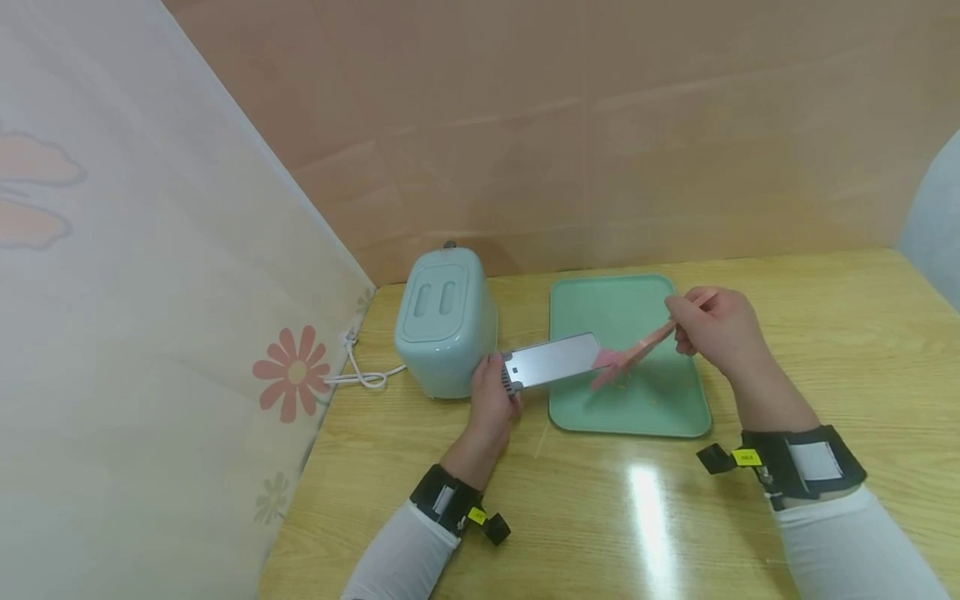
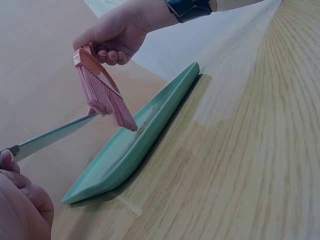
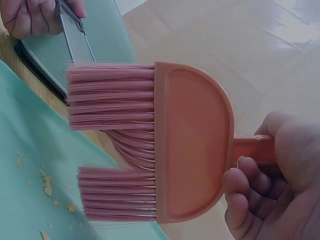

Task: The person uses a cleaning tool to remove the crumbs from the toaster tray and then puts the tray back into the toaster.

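In the head view my left hand (image 1: 492, 395) grips the grey end of a flat silver crumb tray (image 1: 555, 360), which reaches out over the left part of a green serving tray (image 1: 577, 408). My right hand (image 1: 720, 327) holds a small orange brush (image 3: 195, 145) by its handle, above the serving tray. Its pink bristles (image 3: 112, 97) overlap the crumb tray's far end, and in the right wrist view they show a gap, with the middle tuft bent back. Pale crumbs (image 3: 47, 187) lie scattered on the serving tray.
A light blue toaster (image 1: 447, 325) with a lid on top stands left of the serving tray, close by my left hand. Its white cord (image 1: 371, 377) runs left to the patterned wall covering. Behind the wooden table (image 1: 570, 508) rises a brownish backdrop (image 1: 600, 142).
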Action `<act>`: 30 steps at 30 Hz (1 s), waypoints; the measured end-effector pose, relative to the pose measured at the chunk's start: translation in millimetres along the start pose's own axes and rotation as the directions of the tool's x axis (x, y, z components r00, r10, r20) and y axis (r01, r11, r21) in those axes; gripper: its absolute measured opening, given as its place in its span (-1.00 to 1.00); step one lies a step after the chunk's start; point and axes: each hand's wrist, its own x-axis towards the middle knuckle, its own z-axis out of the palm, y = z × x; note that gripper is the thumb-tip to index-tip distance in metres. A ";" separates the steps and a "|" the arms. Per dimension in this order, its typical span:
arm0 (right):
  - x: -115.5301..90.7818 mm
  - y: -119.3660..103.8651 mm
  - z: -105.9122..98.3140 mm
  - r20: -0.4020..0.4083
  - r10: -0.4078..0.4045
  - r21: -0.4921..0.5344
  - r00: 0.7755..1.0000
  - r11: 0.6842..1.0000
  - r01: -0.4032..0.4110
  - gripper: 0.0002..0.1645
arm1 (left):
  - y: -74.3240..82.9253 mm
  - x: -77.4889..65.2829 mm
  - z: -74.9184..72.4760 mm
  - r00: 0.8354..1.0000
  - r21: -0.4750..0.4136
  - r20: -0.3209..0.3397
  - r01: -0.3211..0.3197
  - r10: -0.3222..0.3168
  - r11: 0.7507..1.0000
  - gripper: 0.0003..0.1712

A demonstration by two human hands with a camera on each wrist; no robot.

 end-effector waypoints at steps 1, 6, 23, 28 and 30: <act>0.4 0.4 -0.3 -0.001 0.001 0.009 1.000 1.000 -0.001 -0.37 | 0.1 -0.1 0.2 1.000 -0.002 -0.006 0.002 -0.002 1.000 -0.57; 1.4 1.4 -2.3 -0.007 0.013 0.044 1.000 0.999 -0.012 -0.36 | 0.6 -0.7 1.1 1.000 -0.001 -0.020 -0.007 0.007 1.000 -0.58; 1.2 0.0 -5.6 -0.011 0.015 0.049 1.000 0.999 -0.014 -0.39 | -1.5 -1.5 -0.7 0.999 0.011 -0.025 0.025 -0.025 1.000 -0.58; 2.0 2.6 -6.2 -0.008 0.032 0.045 0.999 0.998 -0.032 -0.40 | -0.8 -1.2 0.3 1.000 0.020 -0.015 0.022 -0.022 1.000 -0.60; 2.4 3.6 -8.0 -0.016 0.031 0.045 0.999 0.999 -0.031 -0.41 | -0.5 -1.2 0.9 1.000 0.022 -0.013 0.023 -0.022 0.999 -0.60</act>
